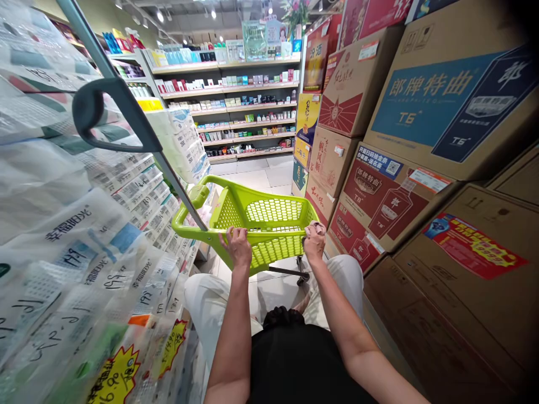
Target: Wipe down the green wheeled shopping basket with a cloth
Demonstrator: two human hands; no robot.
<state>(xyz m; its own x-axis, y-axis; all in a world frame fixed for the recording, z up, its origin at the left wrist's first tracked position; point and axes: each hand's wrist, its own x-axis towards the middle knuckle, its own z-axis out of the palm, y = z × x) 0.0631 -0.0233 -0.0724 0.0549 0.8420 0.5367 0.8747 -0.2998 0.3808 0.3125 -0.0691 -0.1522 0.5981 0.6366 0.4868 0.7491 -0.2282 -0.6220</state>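
Observation:
A lime-green wheeled shopping basket [275, 251] with perforated walls stands in front of my knees. My left hand [237, 246] is closed over its near rim, fingers hooked across the edge. At the right end of that rim, my right hand [314, 244] is closed around a crumpled pinkish cloth [315, 227], pressed against the basket's corner. From the basket's left end a long grey pull handle [130, 120] slants up and to the left. Below the right end a dark wheel [302, 276] rests on the floor. No goods show inside the basket.
Stacked plastic-wrapped tissue packs [96, 235] with handwritten prices line the left side. Cardboard cartons [446, 90] rise high on the right, close to my arm. Beyond the tiled floor [269, 175], shelves of small packaged goods [248, 112] face me.

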